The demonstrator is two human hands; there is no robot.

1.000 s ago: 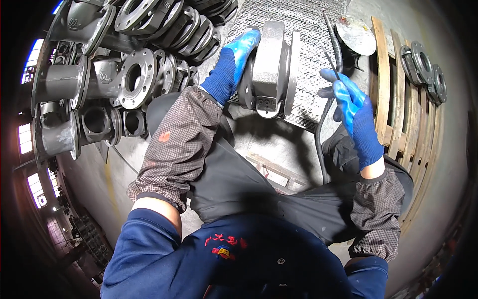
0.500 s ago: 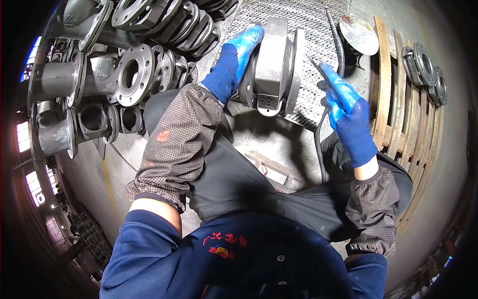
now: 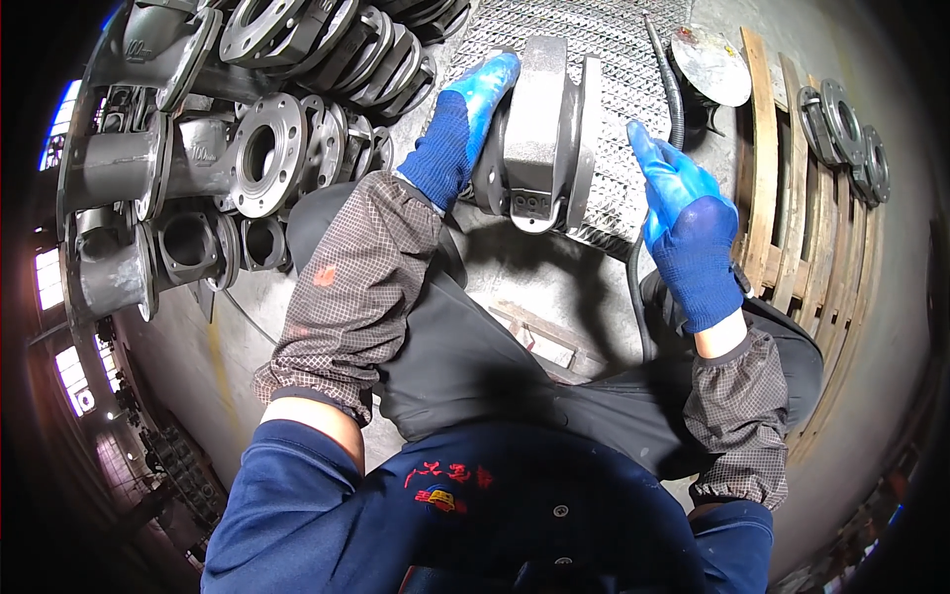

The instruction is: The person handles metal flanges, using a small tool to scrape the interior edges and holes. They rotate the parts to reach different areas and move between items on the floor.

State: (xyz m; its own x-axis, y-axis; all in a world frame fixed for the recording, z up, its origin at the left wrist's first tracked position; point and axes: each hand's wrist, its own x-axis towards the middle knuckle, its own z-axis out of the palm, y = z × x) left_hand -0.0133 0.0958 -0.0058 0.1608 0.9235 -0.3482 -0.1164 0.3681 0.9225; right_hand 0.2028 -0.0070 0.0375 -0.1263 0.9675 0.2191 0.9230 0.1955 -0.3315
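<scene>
A grey flanged valve body casting (image 3: 537, 109) stands on a perforated metal bench top (image 3: 618, 158) in front of me. My left hand (image 3: 483, 91), in a blue coated glove, grips the casting's left flange from above, its fingers close together. The thumb is hidden. To the right of the casting and apart from it, my right hand (image 3: 686, 193) is raised in a matching glove, its index finger pointing forward. Its other fingers are curled round a dark slim tool (image 3: 741, 280). Only one end of that tool shows, beside the wrist; the rest is covered by the hand.
Grey flanged castings (image 3: 265, 153) are stacked on the left, close to my left arm. A dark hose (image 3: 676, 94) runs along the bench's right side. Beyond it stand a round-topped stool (image 3: 711, 67) and a wooden pallet (image 3: 760, 148) carrying several flanged rings (image 3: 841, 124).
My right hand has turned and shifted slightly. The tool's thin dark tip, which pointed at the casting, no longer shows there; an end now appears by the wrist. The left hand and casting barely move.
</scene>
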